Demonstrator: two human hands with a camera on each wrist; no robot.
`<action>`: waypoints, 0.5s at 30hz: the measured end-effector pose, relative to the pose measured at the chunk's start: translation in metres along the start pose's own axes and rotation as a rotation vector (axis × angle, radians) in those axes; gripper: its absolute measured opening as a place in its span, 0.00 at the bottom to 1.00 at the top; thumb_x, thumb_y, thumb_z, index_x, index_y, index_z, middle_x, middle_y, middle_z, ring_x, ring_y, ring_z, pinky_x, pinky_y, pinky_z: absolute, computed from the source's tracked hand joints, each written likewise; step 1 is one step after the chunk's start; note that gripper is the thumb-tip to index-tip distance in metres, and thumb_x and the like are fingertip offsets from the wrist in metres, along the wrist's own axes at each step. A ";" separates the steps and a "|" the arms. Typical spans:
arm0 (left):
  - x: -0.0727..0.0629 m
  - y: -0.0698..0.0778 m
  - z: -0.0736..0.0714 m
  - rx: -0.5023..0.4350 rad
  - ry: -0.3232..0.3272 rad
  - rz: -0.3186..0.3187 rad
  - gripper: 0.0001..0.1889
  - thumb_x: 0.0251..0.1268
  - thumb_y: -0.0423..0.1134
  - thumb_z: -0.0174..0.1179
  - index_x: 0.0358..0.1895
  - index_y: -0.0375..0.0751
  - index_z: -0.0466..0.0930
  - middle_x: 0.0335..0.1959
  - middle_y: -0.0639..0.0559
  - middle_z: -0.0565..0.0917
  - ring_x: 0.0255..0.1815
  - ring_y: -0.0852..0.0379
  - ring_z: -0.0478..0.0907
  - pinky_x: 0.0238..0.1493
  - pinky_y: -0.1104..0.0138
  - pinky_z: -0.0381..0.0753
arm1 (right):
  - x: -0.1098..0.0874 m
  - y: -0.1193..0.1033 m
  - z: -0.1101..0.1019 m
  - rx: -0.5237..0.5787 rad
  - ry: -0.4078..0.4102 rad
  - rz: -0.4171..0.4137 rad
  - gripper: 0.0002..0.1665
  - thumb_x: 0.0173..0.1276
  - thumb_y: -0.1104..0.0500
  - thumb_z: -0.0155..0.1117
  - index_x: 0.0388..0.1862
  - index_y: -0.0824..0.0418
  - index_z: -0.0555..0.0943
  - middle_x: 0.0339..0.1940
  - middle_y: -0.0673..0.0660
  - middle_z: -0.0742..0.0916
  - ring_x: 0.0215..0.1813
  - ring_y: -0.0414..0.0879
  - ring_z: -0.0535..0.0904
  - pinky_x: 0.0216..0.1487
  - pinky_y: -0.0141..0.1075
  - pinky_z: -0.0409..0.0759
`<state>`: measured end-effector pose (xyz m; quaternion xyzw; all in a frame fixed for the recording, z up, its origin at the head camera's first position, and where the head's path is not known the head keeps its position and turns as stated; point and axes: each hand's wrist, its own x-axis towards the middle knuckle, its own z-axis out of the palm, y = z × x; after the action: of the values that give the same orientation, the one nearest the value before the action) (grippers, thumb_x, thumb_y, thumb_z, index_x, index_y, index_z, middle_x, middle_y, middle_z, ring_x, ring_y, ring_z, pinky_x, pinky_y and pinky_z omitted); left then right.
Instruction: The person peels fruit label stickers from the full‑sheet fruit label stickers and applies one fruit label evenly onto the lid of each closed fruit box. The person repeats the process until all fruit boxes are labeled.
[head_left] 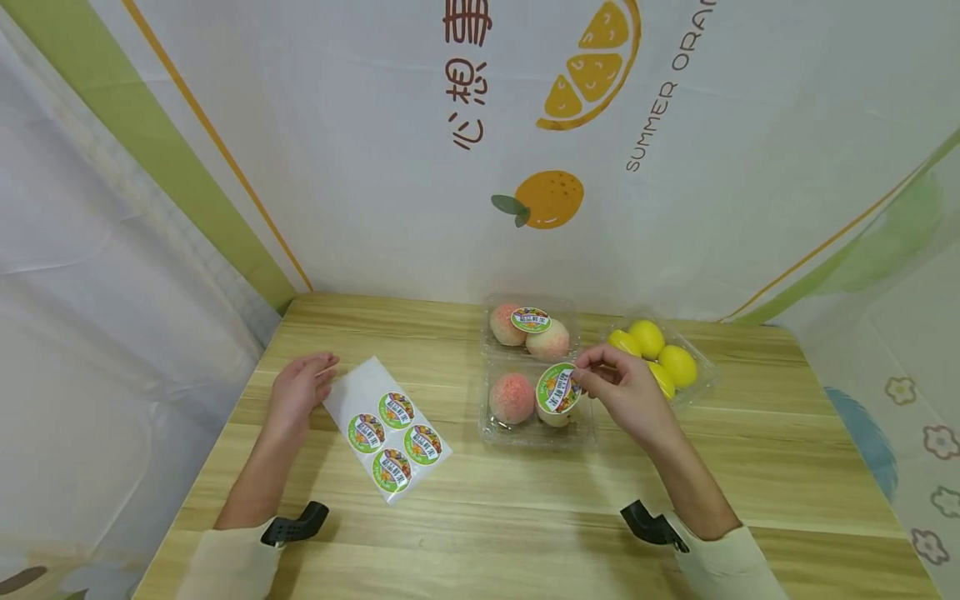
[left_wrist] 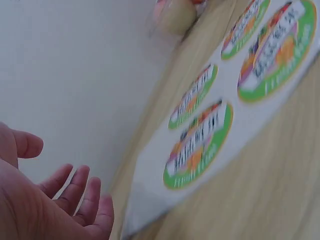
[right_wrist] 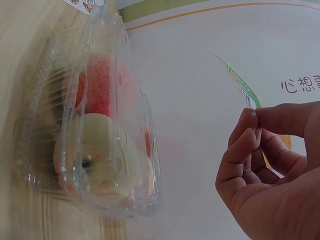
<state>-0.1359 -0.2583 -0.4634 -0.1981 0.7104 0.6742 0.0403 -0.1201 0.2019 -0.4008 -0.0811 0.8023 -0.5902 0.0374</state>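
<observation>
My right hand (head_left: 628, 392) pinches a round fruit label sticker (head_left: 557, 388) by its edge between thumb and fingertips. In the right wrist view the sticker (right_wrist: 237, 80) is seen nearly edge-on, held above and apart from the lid. Below it is a closed clear plastic box (right_wrist: 75, 165) with peaches (right_wrist: 102, 155) inside; from the head view the sticker overlaps one peach. My left hand (head_left: 296, 393) is beside the upper left edge of a white sticker sheet (head_left: 365, 379), fingers relaxed and holding nothing. Several round labels (left_wrist: 197, 145) remain on that sheet.
Behind the near box stands a second clear box (head_left: 491, 348) of peaches, with a round label (head_left: 531, 320) on its lid. A clear box of yellow fruits (head_left: 678, 367) lies at the back right, partly behind my right hand. A printed cloth (head_left: 375, 167) hangs along the table's back edge.
</observation>
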 end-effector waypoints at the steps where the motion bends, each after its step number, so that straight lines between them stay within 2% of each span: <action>1: -0.002 0.002 0.007 0.011 -0.005 0.020 0.29 0.92 0.49 0.46 0.81 0.32 0.66 0.76 0.47 0.77 0.79 0.46 0.69 0.78 0.56 0.69 | 0.000 0.000 0.001 0.002 -0.001 0.001 0.08 0.80 0.65 0.69 0.49 0.71 0.83 0.43 0.62 0.86 0.40 0.49 0.84 0.43 0.32 0.82; 4: -0.007 0.009 0.028 0.044 -0.042 0.096 0.28 0.91 0.48 0.48 0.79 0.31 0.68 0.78 0.39 0.75 0.76 0.45 0.71 0.78 0.52 0.70 | 0.001 0.000 0.003 0.012 -0.006 -0.003 0.08 0.80 0.66 0.69 0.49 0.72 0.84 0.43 0.62 0.85 0.39 0.47 0.84 0.42 0.32 0.82; 6: -0.011 0.013 0.042 0.067 -0.069 0.145 0.26 0.91 0.47 0.50 0.77 0.30 0.71 0.77 0.37 0.75 0.75 0.45 0.72 0.78 0.51 0.70 | 0.002 0.000 0.005 0.015 -0.008 -0.007 0.07 0.80 0.67 0.69 0.49 0.72 0.84 0.42 0.62 0.85 0.39 0.46 0.84 0.42 0.32 0.82; 9: -0.016 0.019 0.062 0.092 -0.123 0.203 0.23 0.90 0.44 0.53 0.74 0.31 0.74 0.76 0.37 0.76 0.73 0.44 0.73 0.77 0.50 0.71 | 0.002 0.000 0.007 0.010 -0.009 -0.011 0.07 0.79 0.67 0.69 0.48 0.72 0.84 0.42 0.62 0.85 0.39 0.48 0.84 0.42 0.32 0.82; 15: -0.026 0.030 0.102 0.135 -0.243 0.276 0.20 0.87 0.44 0.57 0.69 0.35 0.80 0.69 0.39 0.83 0.69 0.43 0.78 0.74 0.46 0.73 | 0.004 0.000 0.010 -0.009 -0.008 -0.022 0.06 0.78 0.67 0.69 0.48 0.71 0.84 0.42 0.60 0.86 0.38 0.49 0.83 0.41 0.32 0.81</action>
<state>-0.1430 -0.1530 -0.4356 -0.0129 0.7645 0.6429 0.0460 -0.1224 0.1917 -0.4036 -0.0922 0.8037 -0.5869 0.0338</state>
